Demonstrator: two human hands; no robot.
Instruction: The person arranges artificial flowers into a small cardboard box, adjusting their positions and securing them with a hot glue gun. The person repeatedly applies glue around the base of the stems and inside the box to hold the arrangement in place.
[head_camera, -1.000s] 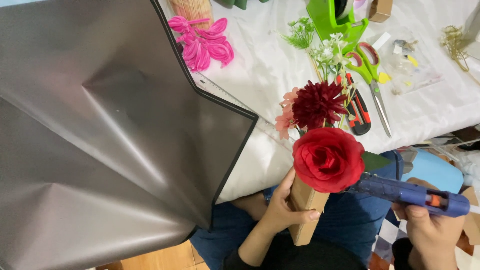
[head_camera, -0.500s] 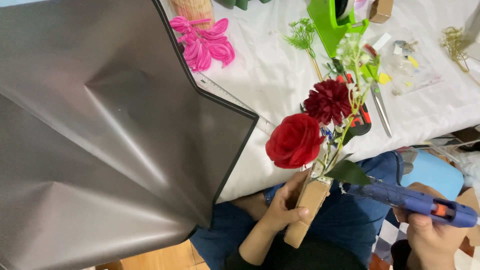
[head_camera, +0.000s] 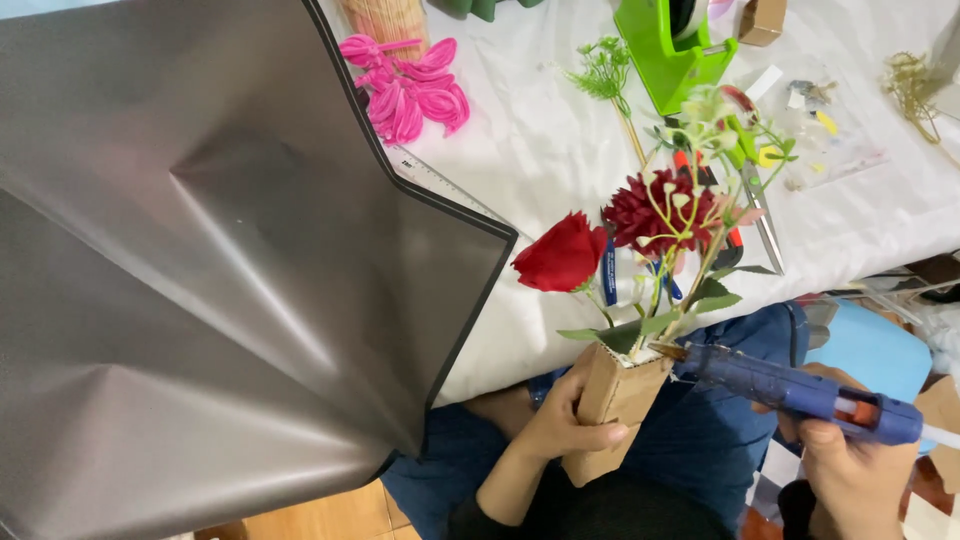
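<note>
My left hand (head_camera: 560, 415) grips a tall brown cardboard box (head_camera: 618, 405) over my lap, tilted to the right. Artificial flowers stand in its open top: a red rose (head_camera: 562, 255), a dark red dahlia (head_camera: 655, 213) and pale green sprigs (head_camera: 720, 125). My right hand (head_camera: 850, 475) holds a blue glue gun (head_camera: 790, 390). Its nozzle touches the box's top right rim beside the stems.
A large creased grey sheet (head_camera: 210, 270) covers the left of the white-clothed table (head_camera: 545, 140). On the table lie pink petals (head_camera: 410, 85), a green tape dispenser (head_camera: 670, 45), a green sprig (head_camera: 605, 75), scissors (head_camera: 755, 215) and a ruler (head_camera: 440, 185).
The box has tilted so the rose swung left and away from the camera. The glue gun's nozzle moved in to the box's rim.
</note>
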